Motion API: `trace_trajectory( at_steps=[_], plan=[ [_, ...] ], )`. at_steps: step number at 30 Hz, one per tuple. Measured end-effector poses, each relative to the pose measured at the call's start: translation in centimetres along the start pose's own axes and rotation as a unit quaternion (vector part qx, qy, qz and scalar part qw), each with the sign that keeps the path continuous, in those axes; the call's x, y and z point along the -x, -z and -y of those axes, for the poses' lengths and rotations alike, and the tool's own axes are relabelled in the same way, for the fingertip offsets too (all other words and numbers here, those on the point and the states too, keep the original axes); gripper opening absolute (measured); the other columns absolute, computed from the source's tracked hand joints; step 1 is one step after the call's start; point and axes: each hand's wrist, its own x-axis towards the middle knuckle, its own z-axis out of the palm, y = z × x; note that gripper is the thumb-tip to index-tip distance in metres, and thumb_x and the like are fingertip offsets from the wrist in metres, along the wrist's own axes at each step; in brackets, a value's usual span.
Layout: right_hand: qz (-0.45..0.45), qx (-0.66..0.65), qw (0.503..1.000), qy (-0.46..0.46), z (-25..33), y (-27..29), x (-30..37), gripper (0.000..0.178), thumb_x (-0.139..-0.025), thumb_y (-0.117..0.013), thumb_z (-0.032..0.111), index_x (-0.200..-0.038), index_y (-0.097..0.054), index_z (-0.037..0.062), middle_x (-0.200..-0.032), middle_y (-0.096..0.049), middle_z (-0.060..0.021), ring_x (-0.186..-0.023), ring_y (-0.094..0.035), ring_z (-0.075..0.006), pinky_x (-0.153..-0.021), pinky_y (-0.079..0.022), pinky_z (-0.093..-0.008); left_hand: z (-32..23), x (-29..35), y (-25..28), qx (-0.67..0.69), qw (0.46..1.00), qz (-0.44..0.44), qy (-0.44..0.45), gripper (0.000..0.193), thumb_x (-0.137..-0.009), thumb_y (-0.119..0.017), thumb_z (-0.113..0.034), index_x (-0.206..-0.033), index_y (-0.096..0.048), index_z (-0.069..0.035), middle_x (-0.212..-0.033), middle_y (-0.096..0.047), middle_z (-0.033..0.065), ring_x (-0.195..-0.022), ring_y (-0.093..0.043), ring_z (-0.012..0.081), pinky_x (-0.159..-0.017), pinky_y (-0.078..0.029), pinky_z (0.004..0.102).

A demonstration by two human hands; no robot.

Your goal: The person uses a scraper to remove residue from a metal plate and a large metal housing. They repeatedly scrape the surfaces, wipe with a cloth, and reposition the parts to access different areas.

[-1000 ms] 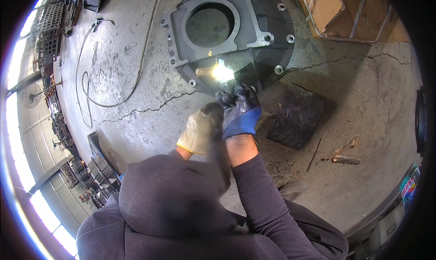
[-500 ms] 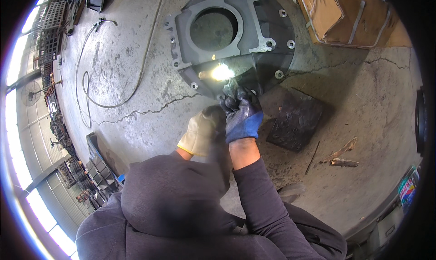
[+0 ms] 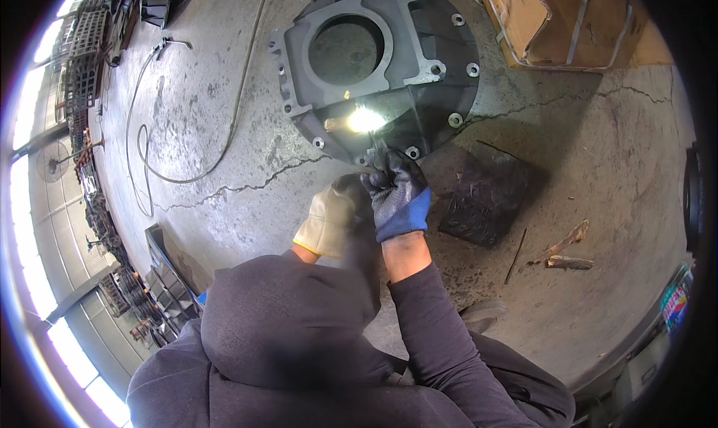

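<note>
A large grey metal casting (image 3: 441,46) with a round opening lies on the floor ahead of me. A bright white glow (image 3: 365,120) shines at its near side, beside a small brown piece (image 3: 336,124). My right hand (image 3: 400,192), in a black and blue glove, is closed around a slim metal tool (image 3: 378,148) at the casting's near rim, just below the glow. The glare hides the tool's far end. To its left is my left hand (image 3: 329,217), in a cream glove with a dark front; its fingers are blurred and partly hidden, so their grip cannot be made out.
A dark flat plate (image 3: 486,200) lies right of my right hand, with wood scraps (image 3: 568,262) and a thin rod (image 3: 515,256) nearer me. A strapped cardboard box (image 3: 568,28) stands at far right. A hose (image 3: 217,164) loops over the cracked concrete floor at left.
The whole view has shifted slightly, and the casting appears a little further left. My right hand has drawn back very slightly toward me, still around the tool. The left hand has hardly moved.
</note>
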Motion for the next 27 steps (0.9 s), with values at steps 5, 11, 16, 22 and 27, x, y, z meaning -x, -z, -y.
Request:
trace_trajectory(
  at_steps=[5, 11, 16, 22, 27],
  plan=[
    [0.025, -0.011, 1.0, -0.007, -0.1, 0.8, 0.0, 0.017, -0.101, -0.063, 0.012, -0.114, -0.071, 0.0053, -0.101, -0.074, -0.0083, -0.067, -0.061, -0.0164, -0.073, -0.058, -0.0389, 0.2, 0.2, -0.2, -0.008, 1.0, -0.011, -0.01, 0.027, -0.102, -0.052, -0.024, -0.103, -0.071, -0.005, -0.073, -0.071, 0.0106, -0.061, -0.069, 0.0228, -0.054, -0.054, 0.0382],
    [0.05, -0.005, 0.999, -0.001, -0.8, 1.7, -0.2, 0.018, -0.102, -0.061, 0.012, -0.116, -0.07, 0.0066, -0.104, -0.074, -0.0096, -0.07, -0.063, -0.0177, -0.076, -0.059, -0.0414, -1.0, 0.0, 0.3, -0.044, 0.999, -0.02, -0.021, 0.025, -0.1, -0.053, -0.021, -0.105, -0.071, -0.005, -0.077, -0.071, 0.0142, -0.066, -0.07, 0.0284, -0.058, -0.055, 0.0413],
    [0.075, -0.045, 0.996, -0.032, -1.0, 2.0, -0.5, 0.02, -0.101, -0.057, 0.013, -0.115, -0.07, 0.0071, -0.107, -0.075, -0.0119, -0.073, -0.065, -0.0194, -0.078, -0.06, -0.0432, -2.5, -0.2, 0.7, -0.077, 0.996, -0.033, -0.024, 0.024, -0.099, -0.054, -0.019, -0.108, -0.071, -0.005, -0.081, -0.072, 0.0171, -0.071, -0.07, 0.0331, -0.061, -0.056, 0.0438],
    [0.081, -0.079, 0.992, -0.057, -1.2, 2.5, -0.5, 0.021, -0.1, -0.057, 0.015, -0.115, -0.07, 0.0075, -0.108, -0.075, -0.0123, -0.074, -0.065, -0.0208, -0.081, -0.059, -0.0441, -4.2, -0.4, 1.0, -0.106, 0.993, -0.053, -0.022, 0.024, -0.096, -0.055, -0.017, -0.11, -0.07, -0.005, -0.086, -0.072, 0.0207, -0.076, -0.07, 0.0387, -0.065, -0.057, 0.0469],
    [0.109, -0.095, 0.987, -0.068, -1.2, 2.6, -0.6, 0.023, -0.101, -0.055, 0.014, -0.116, -0.071, 0.0064, -0.105, -0.075, -0.0103, -0.075, -0.065, -0.0197, -0.082, -0.058, -0.0428, -5.0, -0.6, 1.2, -0.122, 0.99, -0.062, -0.022, 0.025, -0.095, -0.056, -0.014, -0.113, -0.07, -0.005, -0.09, -0.073, 0.0237, -0.08, -0.07, 0.0434, -0.069, -0.057, 0.0495]
  ],
)
